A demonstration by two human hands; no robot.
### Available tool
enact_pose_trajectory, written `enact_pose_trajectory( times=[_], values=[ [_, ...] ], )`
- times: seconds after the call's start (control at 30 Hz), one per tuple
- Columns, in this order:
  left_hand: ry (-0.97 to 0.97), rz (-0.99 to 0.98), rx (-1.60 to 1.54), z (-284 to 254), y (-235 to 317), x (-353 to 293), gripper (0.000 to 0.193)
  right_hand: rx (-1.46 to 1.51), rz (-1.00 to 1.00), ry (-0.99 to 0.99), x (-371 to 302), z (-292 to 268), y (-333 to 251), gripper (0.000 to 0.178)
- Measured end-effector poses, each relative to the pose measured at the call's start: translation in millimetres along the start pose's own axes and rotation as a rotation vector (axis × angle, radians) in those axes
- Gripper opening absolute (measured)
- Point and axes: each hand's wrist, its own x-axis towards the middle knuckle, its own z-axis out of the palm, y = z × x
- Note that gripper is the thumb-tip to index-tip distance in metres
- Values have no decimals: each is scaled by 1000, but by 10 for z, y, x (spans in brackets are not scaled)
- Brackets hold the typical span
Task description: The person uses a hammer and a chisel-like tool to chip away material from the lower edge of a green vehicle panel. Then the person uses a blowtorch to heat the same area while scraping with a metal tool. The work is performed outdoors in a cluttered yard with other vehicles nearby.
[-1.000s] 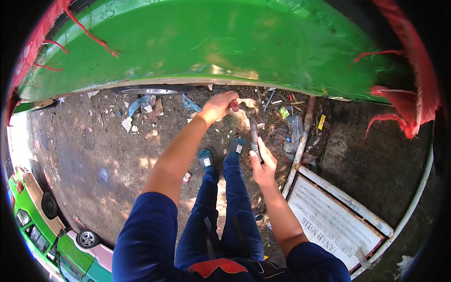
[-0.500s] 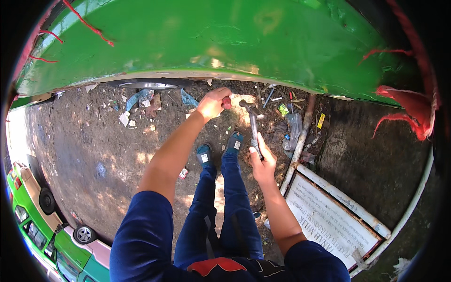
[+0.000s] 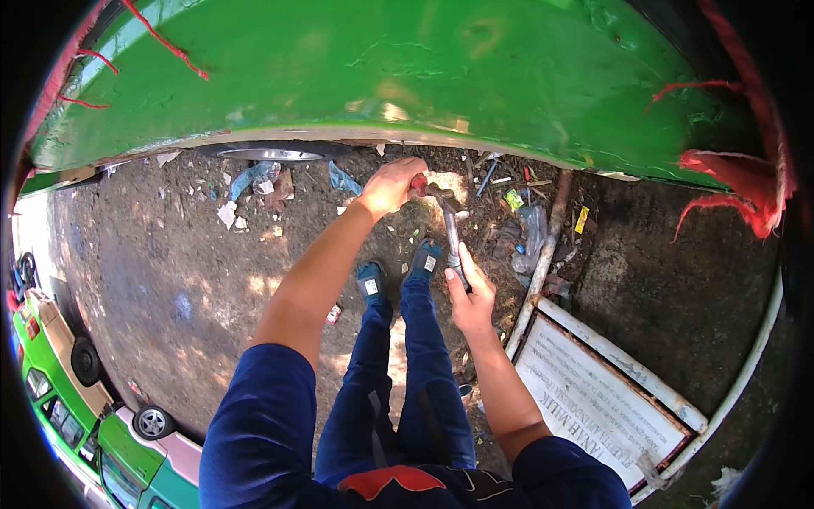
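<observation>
Gripping a hammer [image 3: 451, 225] by its dark lower end: right hand [image 3: 473, 297], fingers wrapped round the handle, thumb laid along it. Hammer stands nearly upright in view, head uppermost, tilted toward the left.

Left hand [image 3: 390, 187]: fingers curled closely about a red piece [image 3: 419, 183], one rounded end showing. Rest of it hidden in the fist. Hammer head lies right beside this end — contact or slight gap, cannot tell.

Both hands sit over the dirt ground [image 3: 186, 246], below the lower edge of a green car body [image 3: 407, 76] that fills the top of the view. Wheel [image 3: 273, 154] under that edge, left of the hands. Frayed red cloth [image 3: 739, 182] at upper right.

Litter on the ground: blue plastic scrap [image 3: 251, 176] near the wheel, clear bottle [image 3: 532, 231] right of the hammer. White board [image 3: 585, 394] in a rusty frame — lower right, near the right forearm.
</observation>
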Motion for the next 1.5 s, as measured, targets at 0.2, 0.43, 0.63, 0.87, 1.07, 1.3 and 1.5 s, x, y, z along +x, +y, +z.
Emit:
enact_pose_trajectory(
  times=[0.2, 0.43, 0.63, 0.87, 1.07, 1.3, 1.5],
  values=[
    [-12, -138, -130, 12, -144, -84, 23, -130, 68, -90, 140, 150, 186, 43],
    [-12, -224, -71, 66, -354, -381, 21, -40, -7, 47, -12, 84, 124, 48],
    [13, -73, -124, 51, -25, -234, 32, 22, 170, -39, -239, -27, 178, 49],
    [64, -113, -235, 40, 129, -74, 35, 107, 312, 3, -265, -93, 84, 47],
    [209, -3, -495, 215, 38, -37, 26, 29, 295, -9, -221, -206, 6, 47],
    [444, -183, -949, 255, -170, -119, 23, 68, 311, 8, -223, -197, 12, 47],
    [598, -378, -712, 94, -228, -165, 16, 86, 314, -15, -220, -178, 26, 48]
  ],
)
